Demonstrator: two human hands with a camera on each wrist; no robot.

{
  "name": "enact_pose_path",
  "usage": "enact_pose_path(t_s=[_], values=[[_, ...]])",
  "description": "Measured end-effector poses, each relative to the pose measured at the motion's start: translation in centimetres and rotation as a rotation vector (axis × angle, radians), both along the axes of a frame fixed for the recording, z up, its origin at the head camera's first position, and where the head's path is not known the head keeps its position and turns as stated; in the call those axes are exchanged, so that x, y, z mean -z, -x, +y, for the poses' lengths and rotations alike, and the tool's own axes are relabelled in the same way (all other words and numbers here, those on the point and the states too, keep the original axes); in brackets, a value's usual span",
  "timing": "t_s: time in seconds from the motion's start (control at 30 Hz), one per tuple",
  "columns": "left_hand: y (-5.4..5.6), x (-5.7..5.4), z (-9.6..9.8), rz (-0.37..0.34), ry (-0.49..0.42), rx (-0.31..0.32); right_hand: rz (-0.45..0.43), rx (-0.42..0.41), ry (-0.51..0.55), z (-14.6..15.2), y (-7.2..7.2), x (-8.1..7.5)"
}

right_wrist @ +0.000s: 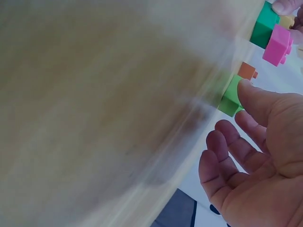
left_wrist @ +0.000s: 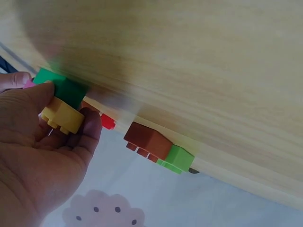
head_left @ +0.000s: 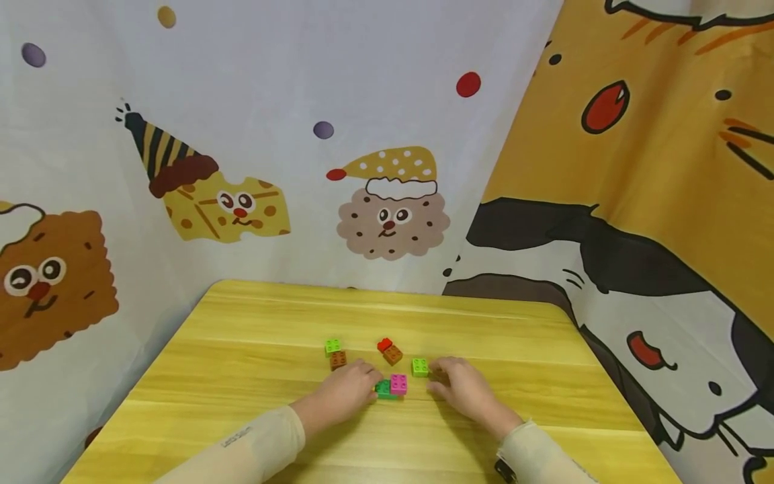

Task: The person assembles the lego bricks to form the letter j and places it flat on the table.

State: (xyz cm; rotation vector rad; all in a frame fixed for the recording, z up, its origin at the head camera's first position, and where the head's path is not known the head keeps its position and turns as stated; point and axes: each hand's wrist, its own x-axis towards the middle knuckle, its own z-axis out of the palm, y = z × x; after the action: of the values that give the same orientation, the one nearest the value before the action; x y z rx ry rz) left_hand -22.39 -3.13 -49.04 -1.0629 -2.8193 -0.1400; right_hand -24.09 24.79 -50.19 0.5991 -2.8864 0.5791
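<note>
Pale sleeves [head_left: 242,447] lie on the near side of the green brick [head_left: 383,388], both cut off by the lower edge; a dark item [head_left: 504,472] at the right cuff is hard to make out. Just left of the green brick, the left hand [head_left: 346,393] pinches a yellow brick [left_wrist: 64,116], its thumb also against the green one; the head view hides the yellow brick, and whether the two are joined is unclear. Studs up, the green brick runs lengthwise left to right, a pink brick [head_left: 398,384] on its right end. Right of it, the right hand [head_left: 464,388] holds nothing, thumb and fingers apart. Beyond the green brick, rightward, sits a lime brick [head_left: 420,367] near those fingertips, contact uncertain; straight beyond, an orange-brown brick [head_left: 392,355] and a red brick [head_left: 384,345], askew; beyond and left, a brown brick [head_left: 338,359], then another lime one [head_left: 333,347]. Farthest behind it hangs printed cloth [head_left: 260,67].
</note>
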Motion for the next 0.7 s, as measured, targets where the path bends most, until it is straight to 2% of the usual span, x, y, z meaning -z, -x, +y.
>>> enact_pose_path(t_s=[0.3, 0.53, 0.7], values=[[0.1, 0.1, -0.1, -0.004, 0.002, 0.006, -0.006, -0.047, -0.039, -0.9, 0.2, -0.2], [0.3, 0.2, -0.1, 0.000, 0.000, 0.003, 0.004, -0.117, -0.061, -1.6, 0.5, -0.2], [0.3, 0.3, -0.2, -0.002, 0.002, 0.007, 0.013, -0.099, -0.058, -1.8, 0.6, -0.2]])
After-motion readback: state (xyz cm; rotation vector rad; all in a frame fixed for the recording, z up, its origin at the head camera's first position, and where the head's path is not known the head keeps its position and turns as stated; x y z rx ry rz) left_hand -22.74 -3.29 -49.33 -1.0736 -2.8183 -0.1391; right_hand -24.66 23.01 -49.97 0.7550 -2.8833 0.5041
